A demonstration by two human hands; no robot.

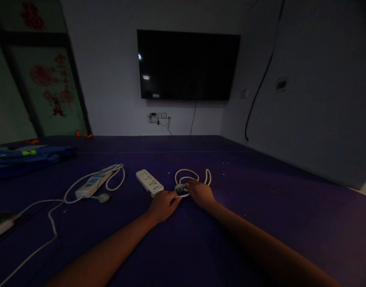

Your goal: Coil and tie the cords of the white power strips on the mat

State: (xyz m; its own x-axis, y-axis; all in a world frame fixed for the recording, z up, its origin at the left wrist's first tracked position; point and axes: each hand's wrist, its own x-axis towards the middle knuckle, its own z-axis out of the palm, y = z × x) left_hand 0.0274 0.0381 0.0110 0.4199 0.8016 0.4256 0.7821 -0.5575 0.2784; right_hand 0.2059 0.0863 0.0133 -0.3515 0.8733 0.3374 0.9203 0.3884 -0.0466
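A white power strip [149, 182] lies slanted on the purple surface, its sockets facing up. My left hand [162, 206] is closed over its near end, which the fingers partly hide. Just right of it, my right hand [200, 194] grips a grey-white plug [179, 188] with its fingertips; the exact grip is partly hidden. The strip's white cord [187, 170] lies in loose loops behind and beside the right hand, and a stretch of it runs between the two hands.
Left of my hands lies another white power strip [94, 184] with its cord looped over it and its plug [104, 197] beside it. A white adapter-like piece [2, 229] and blue cloth [30, 157] are farther left. A television [188, 65] hangs on the wall; a black cable [260, 85] dangles right.
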